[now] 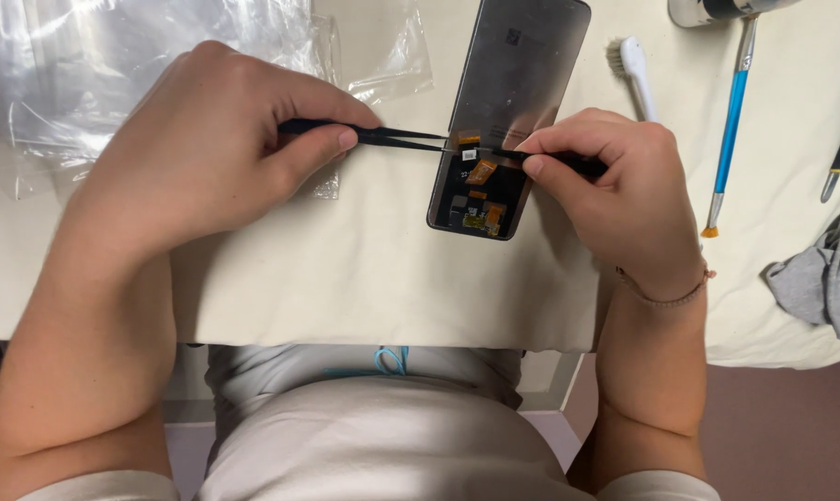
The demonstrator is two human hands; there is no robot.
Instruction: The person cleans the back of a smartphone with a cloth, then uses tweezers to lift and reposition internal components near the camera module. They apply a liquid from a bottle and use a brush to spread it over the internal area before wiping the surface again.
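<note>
My fingers (322, 148) pinch matt black metal tweezers (392, 137) over a phone screen panel (517, 83) with a dull grey metallic back and glossy orange flex ribbons (481, 171). Crinkled clear plastic bags (114, 65), upper left, lie on the smooth cream cloth-covered counter (373, 278).

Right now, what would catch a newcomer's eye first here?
In the middle of the cloth-covered table, a phone screen panel lies back-up, orange flex cables showing at its lower end. The left hand pinches black tweezers toward it, meeting a second black tool in the right hand. A blue-handled brush lies to the right.
</note>
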